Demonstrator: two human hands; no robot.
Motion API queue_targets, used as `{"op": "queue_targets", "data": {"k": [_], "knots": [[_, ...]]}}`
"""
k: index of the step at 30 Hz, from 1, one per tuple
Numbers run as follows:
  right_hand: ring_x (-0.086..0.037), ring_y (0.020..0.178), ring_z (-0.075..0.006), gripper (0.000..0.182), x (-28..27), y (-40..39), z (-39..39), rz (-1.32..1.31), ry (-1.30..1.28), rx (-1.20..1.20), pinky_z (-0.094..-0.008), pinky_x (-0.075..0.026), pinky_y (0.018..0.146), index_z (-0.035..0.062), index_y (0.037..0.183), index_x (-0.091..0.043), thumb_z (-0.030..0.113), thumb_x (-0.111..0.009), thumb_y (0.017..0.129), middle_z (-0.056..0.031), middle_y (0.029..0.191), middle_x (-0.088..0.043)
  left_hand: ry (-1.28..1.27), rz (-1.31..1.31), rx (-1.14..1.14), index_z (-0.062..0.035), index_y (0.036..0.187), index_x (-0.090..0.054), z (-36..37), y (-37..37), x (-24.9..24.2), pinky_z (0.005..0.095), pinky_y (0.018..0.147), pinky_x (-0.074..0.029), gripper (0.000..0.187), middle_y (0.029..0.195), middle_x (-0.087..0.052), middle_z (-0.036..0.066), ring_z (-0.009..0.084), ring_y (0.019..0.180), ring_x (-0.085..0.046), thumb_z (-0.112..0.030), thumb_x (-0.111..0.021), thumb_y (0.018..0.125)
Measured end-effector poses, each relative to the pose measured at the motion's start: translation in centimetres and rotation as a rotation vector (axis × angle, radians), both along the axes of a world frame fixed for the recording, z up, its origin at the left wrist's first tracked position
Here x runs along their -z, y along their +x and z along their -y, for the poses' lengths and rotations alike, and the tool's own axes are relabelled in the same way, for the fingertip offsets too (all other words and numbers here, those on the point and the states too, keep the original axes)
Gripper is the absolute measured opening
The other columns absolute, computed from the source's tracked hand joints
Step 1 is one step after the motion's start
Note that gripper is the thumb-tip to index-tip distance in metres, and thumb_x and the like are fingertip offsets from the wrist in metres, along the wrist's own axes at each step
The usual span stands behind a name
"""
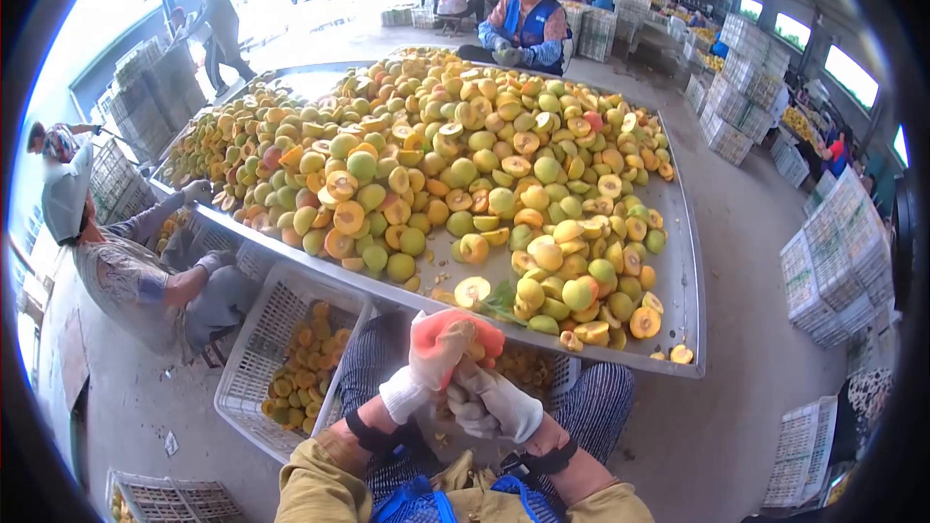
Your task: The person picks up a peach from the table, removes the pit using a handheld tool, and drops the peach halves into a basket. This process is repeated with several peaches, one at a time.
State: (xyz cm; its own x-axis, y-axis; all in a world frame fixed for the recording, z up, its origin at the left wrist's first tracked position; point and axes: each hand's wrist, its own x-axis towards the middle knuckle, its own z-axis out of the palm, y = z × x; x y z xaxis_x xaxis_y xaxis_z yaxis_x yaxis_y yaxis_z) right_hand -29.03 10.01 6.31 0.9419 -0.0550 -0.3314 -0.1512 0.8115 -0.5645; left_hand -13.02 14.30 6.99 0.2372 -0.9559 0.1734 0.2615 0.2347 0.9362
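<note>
My left hand [449,345], in a white glove with an orange coating, is closed just past the near edge of the metal table [690,281]. Right below it, my right hand [494,404] in a pale, stained glove is closed too, its fingers meeting the left hand's. What lies between them is mostly hidden by the gloves and cannot be made out. Yellow-green peaches [361,165], many halved with brown centres, are heaped on the table. Closest to my hands are a cut peach half [472,291] and a green leaf [502,302].
A white crate [254,353] holding peach halves stands left of my knees; more halves [523,368] lie below my hands. One co-worker [160,271] sits at the left, another [526,24] across the table. Stacked crates [841,257] stand at the right.
</note>
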Motion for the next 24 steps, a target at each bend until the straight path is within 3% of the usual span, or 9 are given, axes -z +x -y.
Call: {"op": "queue_targets", "data": {"k": [6, 7, 11, 12, 14, 16, 18, 22, 24], "knots": [[-0.028, 0.04, -0.0025, 0.054, 2.5, 0.3, 1.6, 0.335, 0.464, -0.23, -0.0185, -0.023, 0.034, 0.0117, 0.087, -0.048, 0.064, -0.054, 0.098, 0.006, 0.059, -0.035, 0.138, -0.834, -0.092, -0.001, 0.102, -0.065, 1.1, 0.0, -0.5, 0.0411, 0.066, -0.059, 0.049, 0.097, -0.068, 0.016, 0.0311, 0.078, -0.069, -0.049, -0.054, 0.103], [-0.031, 0.04, -0.0022, 0.055, 2.4, 0.2, 1.2, 0.345, 0.439, -0.229, -0.0188, -0.024, 0.035, 0.0102, 0.086, -0.048, 0.063, -0.053, 0.1, 0.0053, 0.06, -0.038, 0.086, -0.937, -0.107, -0.0104, 0.102, -0.061, 1.2, 1.0, -0.1, 0.0385, 0.064, -0.059, 0.041, 0.091, -0.064, 0.009, 0.0279, 0.081, -0.068, -0.05, -0.052, 0.104], [-0.038, 0.043, -0.0055, 0.047, 5.7, -0.3, 0.9, 0.628, 0.912, 0.031, -0.0232, -0.034, 0.041, 0.0124, 0.085, -0.047, 0.054, -0.048, 0.106, 0.0041, 0.063, -0.043, 0.181, -0.284, -0.529, -0.0055, 0.102, -0.07, -4.6, 10.1, -1.0, 0.0391, 0.068, -0.061, 0.042, 0.096, -0.074, 0.012, 0.0276, 0.078, -0.072, -0.044, -0.055, 0.103], [-0.039, 0.044, -0.0066, 0.047, 7.3, -0.4, 1.2, 0.575, 1.038, 0.099, -0.024, -0.034, 0.042, 0.0126, 0.083, -0.048, 0.054, -0.05, 0.105, 0.0033, 0.064, -0.043, 0.353, 0.198, -0.652, -0.0058, 0.105, -0.073, -6.4, 13.9, 0.5, 0.0392, 0.073, -0.06, 0.028, 0.102, -0.075, 0.014, 0.0303, 0.083, -0.073, -0.032, -0.062, 0.099], [-0.039, 0.043, -0.0081, 0.051, 8.5, -0.2, 1.1, 0.459, 1.063, 0.23, -0.0258, -0.034, 0.042, 0.0129, 0.08, -0.048, 0.059, -0.05, 0.103, 0.002, 0.063, -0.044, 0.336, 1.81, -1.004, -0.0078, 0.105, -0.074, -6.9, 14.6, -1.1, 0.0398, 0.083, -0.059, 0.019, 0.105, -0.074, 0.014, 0.0335, 0.092, -0.072, -0.019, -0.068, 0.091], [-0.039, 0.042, -0.009, 0.054, 8.6, 1.1, 0.6, 0.52, 1.002, 0.139, -0.0271, -0.034, 0.042, 0.0126, 0.08, -0.05, 0.063, -0.049, 0.101, 0.0013, 0.062, -0.044, 0.323, 1.371, -0.856, -0.0124, 0.109, -0.074, -3.0, 12.3, -2.5, 0.0422, 0.091, -0.056, 0.024, 0.112, -0.073, 0.013, 0.0342, 0.104, -0.069, -0.014, -0.07, 0.085], [-0.038, 0.041, -0.0099, 0.057, 8.1, 1.6, 0.7, 0.542, 0.978, 0.064, -0.0282, -0.034, 0.041, 0.0124, 0.08, -0.051, 0.066, -0.048, 0.1, 0.001, 0.061, -0.043, 0.079, 1.286, -0.65, -0.014, 0.113, -0.073, 3.3, 10.5, -1.0, 0.0416, 0.094, -0.054, 0.029, 0.116, -0.072, 0.013, 0.0327, 0.11, -0.068, -0.015, -0.072, 0.084], [-0.035, 0.039, -0.0086, 0.059, 8.0, 0.9, 1.2, 0.405, 0.868, 0.138, -0.0261, -0.032, 0.039, 0.0088, 0.095, -0.06, 0.066, -0.048, 0.1, 0.0014, 0.06, -0.043, 0.013, 1.411, -0.398, -0.0157, 0.132, -0.061, 15.7, 7.4, 5.1, 0.0434, 0.107, -0.048, 0.048, 0.142, -0.058, 0.012, 0.0342, 0.133, -0.054, -0.017, -0.072, 0.085], [-0.034, 0.04, -0.0072, 0.059, 6.6, 0.2, 1.6, 0.19, 0.711, 0.286, -0.024, -0.031, 0.038, 0.0072, 0.105, -0.063, 0.063, -0.048, 0.101, 0.002, 0.06, -0.043, 0.096, 1.451, -0.261, -0.0188, 0.136, -0.058, 18.8, 7.6, 8.3, 0.0437, 0.103, -0.05, 0.052, 0.143, -0.056, 0.011, 0.0338, 0.129, -0.056, -0.019, -0.072, 0.086]]}}
